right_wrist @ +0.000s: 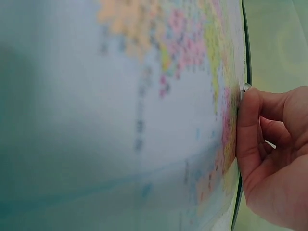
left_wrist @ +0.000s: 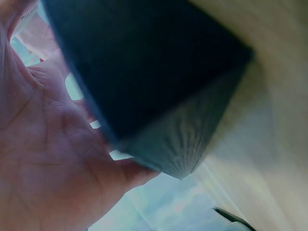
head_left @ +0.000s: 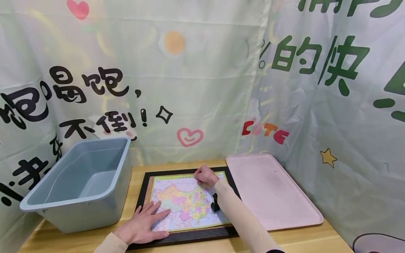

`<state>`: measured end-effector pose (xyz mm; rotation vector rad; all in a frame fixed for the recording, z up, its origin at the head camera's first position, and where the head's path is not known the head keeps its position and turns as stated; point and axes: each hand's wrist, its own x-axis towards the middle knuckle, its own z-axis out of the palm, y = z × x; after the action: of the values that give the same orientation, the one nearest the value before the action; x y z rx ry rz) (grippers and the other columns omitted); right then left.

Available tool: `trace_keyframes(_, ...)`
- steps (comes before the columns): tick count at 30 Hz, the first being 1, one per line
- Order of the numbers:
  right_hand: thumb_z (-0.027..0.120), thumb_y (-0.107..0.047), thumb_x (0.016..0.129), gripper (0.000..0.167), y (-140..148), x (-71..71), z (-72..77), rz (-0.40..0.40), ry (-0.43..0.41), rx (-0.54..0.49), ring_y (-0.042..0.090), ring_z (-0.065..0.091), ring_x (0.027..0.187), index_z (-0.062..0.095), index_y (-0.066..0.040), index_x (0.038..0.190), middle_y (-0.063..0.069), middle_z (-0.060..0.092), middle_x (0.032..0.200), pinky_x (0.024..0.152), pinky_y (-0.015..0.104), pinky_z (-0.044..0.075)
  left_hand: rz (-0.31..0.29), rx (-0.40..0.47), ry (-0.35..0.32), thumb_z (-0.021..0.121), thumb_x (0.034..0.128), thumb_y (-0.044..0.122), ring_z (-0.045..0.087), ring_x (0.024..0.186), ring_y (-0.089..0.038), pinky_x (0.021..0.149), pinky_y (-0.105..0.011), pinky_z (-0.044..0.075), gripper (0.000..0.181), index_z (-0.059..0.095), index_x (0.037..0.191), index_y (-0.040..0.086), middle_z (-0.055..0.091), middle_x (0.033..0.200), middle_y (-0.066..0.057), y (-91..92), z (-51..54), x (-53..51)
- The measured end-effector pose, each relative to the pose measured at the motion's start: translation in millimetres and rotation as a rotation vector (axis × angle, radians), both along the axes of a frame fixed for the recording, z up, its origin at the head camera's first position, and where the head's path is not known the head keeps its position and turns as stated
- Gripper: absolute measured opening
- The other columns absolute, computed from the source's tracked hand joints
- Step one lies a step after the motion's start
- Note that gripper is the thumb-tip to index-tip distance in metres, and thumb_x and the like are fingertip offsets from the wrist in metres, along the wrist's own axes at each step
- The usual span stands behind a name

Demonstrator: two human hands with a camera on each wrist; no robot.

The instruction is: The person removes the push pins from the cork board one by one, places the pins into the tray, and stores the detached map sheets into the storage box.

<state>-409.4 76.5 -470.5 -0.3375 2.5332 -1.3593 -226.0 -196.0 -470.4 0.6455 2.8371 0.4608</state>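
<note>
A colourful map (head_left: 178,188) lies on a brown board (head_left: 148,191) inside a black frame (head_left: 196,236). My left hand (head_left: 139,225) spreads its fingers over the lower left corner of frame and map. In the left wrist view, the palm of that hand (left_wrist: 53,144) is beside the dark frame corner (left_wrist: 144,72). At the map's top edge, right of its middle, is my right hand (head_left: 206,175). Close up, thumb and forefinger of the right hand (right_wrist: 274,149) pinch a small silvery piece (right_wrist: 247,87) against the map's surface (right_wrist: 183,115); the fingers hide most of it.
A grey-blue plastic tub (head_left: 76,207) stands left of the frame on the wooden table (head_left: 95,235). To the right lies a pale pink tray (head_left: 272,193), close against the frame. Printed cloth walls (head_left: 202,98) rise behind and at the sides. A small black device (head_left: 215,203) is at my right wrist.
</note>
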Motion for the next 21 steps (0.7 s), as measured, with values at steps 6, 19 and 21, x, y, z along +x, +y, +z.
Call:
trace_keyframes(6, 0.054, -0.012, 0.101, 0.033, 2.4, 1.8, 1.7, 0.059, -0.013, -0.012, 0.014, 0.037, 0.050, 0.059, -0.001, 0.070, 0.003, 0.046, 0.058, 0.053, 0.026, 0.036, -0.005, 0.010, 0.004, 0.057, 0.0821, 0.073, 0.024, 0.145, -0.046, 0.102, -0.079, 0.014, 0.074, 0.049, 0.145, 0.035, 0.034, 0.157, -0.017, 1.1, 0.1, 0.0)
trace_keyframes(19, 0.050, -0.010, 0.103, 0.026, 7.8, 2.0, 0.8, 0.067, -0.041, -0.162, 0.014, 0.049, 0.059, 0.063, 0.002, 0.084, 0.010, 0.058, 0.072, 0.059, 0.026, 0.048, -0.003, 0.015, -0.005, 0.056, 0.0824, 0.074, 0.024, 0.146, -0.046, 0.102, -0.079, 0.014, 0.074, 0.049, 0.145, 0.036, 0.034, 0.157, -0.016, 0.4, 0.6, -0.4)
trace_keyframes(21, 0.050, -0.008, 0.102, 0.023, 8.6, 2.5, 0.6, 0.053, -0.066, -0.209, 0.015, 0.058, 0.066, 0.066, 0.008, 0.101, 0.015, 0.066, 0.084, 0.063, 0.027, 0.054, -0.005, 0.019, -0.007, 0.056, 0.0830, 0.073, 0.024, 0.146, -0.046, 0.102, -0.079, 0.014, 0.073, 0.049, 0.145, 0.036, 0.034, 0.157, -0.016, -0.1, 0.3, 0.8)
